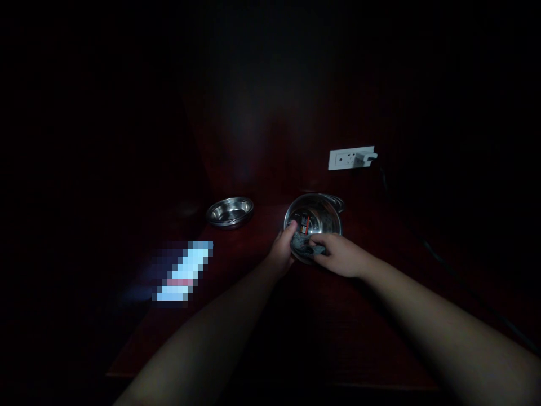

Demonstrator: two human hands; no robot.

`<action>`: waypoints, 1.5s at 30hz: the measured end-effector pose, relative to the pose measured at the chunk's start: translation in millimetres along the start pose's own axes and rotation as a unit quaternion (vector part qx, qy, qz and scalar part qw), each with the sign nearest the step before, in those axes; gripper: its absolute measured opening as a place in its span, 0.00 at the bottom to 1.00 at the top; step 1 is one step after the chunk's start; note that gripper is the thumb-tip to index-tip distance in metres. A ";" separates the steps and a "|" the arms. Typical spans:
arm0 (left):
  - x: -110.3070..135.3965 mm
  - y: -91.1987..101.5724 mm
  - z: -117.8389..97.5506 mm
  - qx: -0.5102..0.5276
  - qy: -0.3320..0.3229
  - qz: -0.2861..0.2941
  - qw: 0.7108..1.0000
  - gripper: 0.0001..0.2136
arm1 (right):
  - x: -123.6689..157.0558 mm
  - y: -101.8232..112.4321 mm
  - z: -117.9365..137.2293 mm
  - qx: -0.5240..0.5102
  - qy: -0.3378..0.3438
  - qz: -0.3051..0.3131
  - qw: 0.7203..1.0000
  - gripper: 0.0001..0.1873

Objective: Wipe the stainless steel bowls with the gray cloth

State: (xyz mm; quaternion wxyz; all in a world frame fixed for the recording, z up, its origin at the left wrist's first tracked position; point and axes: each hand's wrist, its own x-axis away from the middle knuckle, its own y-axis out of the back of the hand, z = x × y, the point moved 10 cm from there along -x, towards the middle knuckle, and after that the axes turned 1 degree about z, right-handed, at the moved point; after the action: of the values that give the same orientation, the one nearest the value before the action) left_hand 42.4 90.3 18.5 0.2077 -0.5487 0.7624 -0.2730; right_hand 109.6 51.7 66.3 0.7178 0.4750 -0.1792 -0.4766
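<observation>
A shiny metal bowl (pixel 321 211) is tilted toward me above the dark red table, with a small orange and black label (pixel 305 224) inside it. My left hand (pixel 282 251) grips the bowl's near left side, its thumb over the rim. In my right hand (pixel 340 254) is a grey cloth (pixel 302 245), bunched between the fingers and pressed against the bowl's near rim. The underside of the bowl and some left fingers are hidden.
Shallow metal dishes (pixel 230 213), seemingly stacked, stand on the table (pixel 236 254) at back left. Another metal piece (pixel 336 203) shows behind the bowl. A bright pixelated rectangle (pixel 186 273) lies left. The wall socket (pixel 350 158) holds a plug; a dark cable (pixel 435 254) runs right.
</observation>
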 end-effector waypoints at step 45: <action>9.7 4.6 12.0 -0.021 0.063 0.004 0.998 0.18 | -1.2 18.5 -3.7 0.066 0.015 -0.118 0.991 0.25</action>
State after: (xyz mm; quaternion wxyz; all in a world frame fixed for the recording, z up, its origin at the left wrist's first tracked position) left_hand 43.4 79.9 6.2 0.1485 -0.5313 0.7821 -0.2897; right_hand 121.2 56.4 80.5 0.6262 0.5466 -0.1424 -0.5374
